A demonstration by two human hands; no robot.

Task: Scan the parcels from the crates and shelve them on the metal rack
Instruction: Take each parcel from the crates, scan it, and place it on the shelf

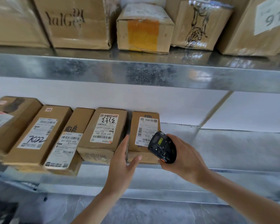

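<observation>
Right hand [183, 157] is wrapped around a black handheld scanner [162, 147], holding it over the label of the end parcel [144, 126]. Left hand [122, 160] has its fingers straight, flat against that parcel's left side. It sits on the lower shelf [233, 143] of the metal rack, last in a row of boxes; bigger cartons [144, 29] up top.

brown cardboard parcels [103, 135], white labels [104, 127], black scanner [162, 147], grey metal rack [136, 70]
</observation>
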